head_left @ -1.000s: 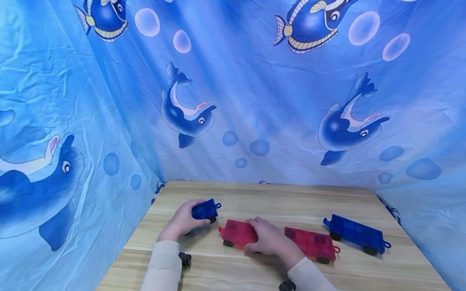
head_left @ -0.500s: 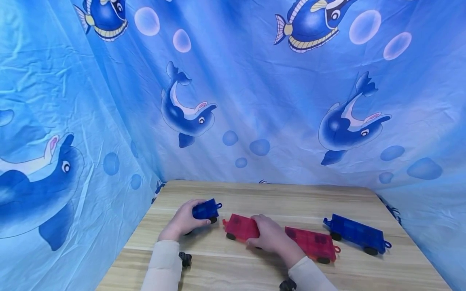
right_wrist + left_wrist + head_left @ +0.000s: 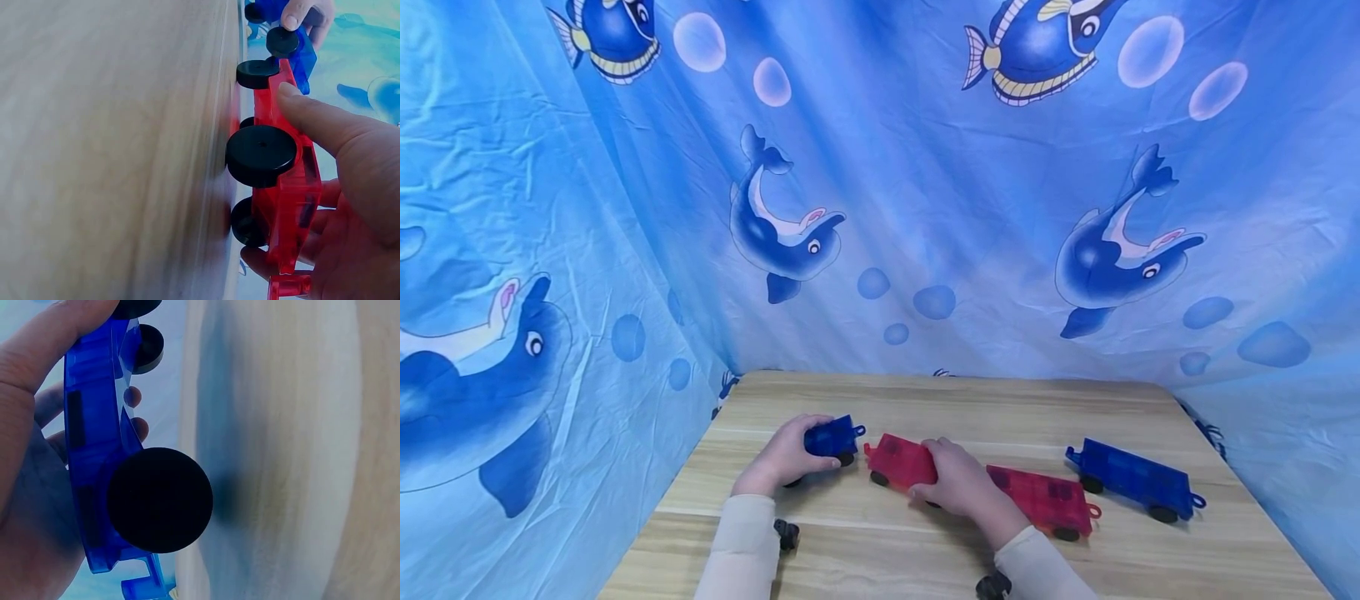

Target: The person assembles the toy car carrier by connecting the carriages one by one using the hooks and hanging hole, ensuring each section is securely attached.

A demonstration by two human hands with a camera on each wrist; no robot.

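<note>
My left hand [image 3: 786, 456] grips a translucent blue toy train car [image 3: 831, 437] with black wheels, thumb on the near side. The left wrist view shows the fingers wrapped round that blue car [image 3: 94, 437], a hook at its lower end. To the right, my right hand [image 3: 958, 479] holds a red toy train car [image 3: 901, 461] across its body. In the right wrist view the thumb lies along one side of this red car [image 3: 290, 187] and the fingers along the other. The blue car's ring [image 3: 860, 431] stands close to the red car's hook [image 3: 868, 450].
A second red train car [image 3: 1037, 497] rests on the wooden table [image 3: 970, 408], partly hidden behind the right hand and wrist. Farther right lies another blue train car [image 3: 1135, 482], angled beside it. A blue sea-print curtain [image 3: 985, 208] closes off the back and left.
The red car in my right hand has moved away from me and slightly right. My left hand has shifted the blue car a little right, so ring and hook are nearer each other.
</note>
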